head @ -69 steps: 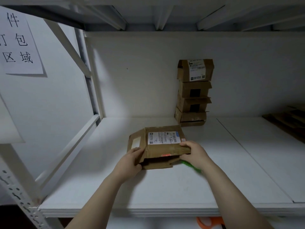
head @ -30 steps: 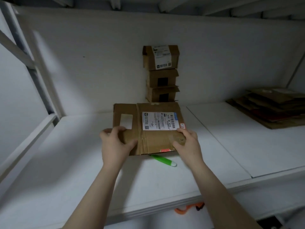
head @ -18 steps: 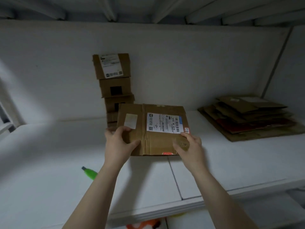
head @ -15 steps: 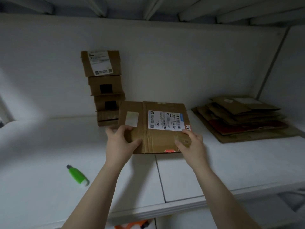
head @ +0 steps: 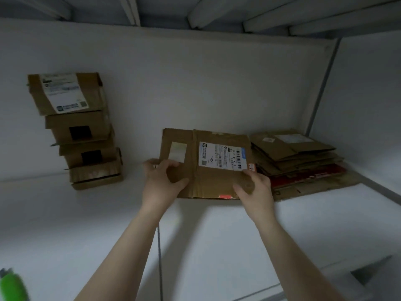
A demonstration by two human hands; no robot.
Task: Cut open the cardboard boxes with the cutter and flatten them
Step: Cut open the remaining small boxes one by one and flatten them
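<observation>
Both hands grip one flattened brown cardboard box with a white shipping label (head: 208, 164) by its near edge: the left hand (head: 161, 183) pinches the left corner, thumb on top, and the right hand (head: 256, 187) pinches the right corner. The box is held above the white shelf board (head: 217, 246), just beside a pile of flattened brown cartons (head: 303, 164) at right. A stack of small uncut brown boxes (head: 80, 131) stands at left; the green cutter (head: 12, 287) lies at the near-left corner.

No legible print on box (head: 213, 181) label (head: 222, 156)
</observation>
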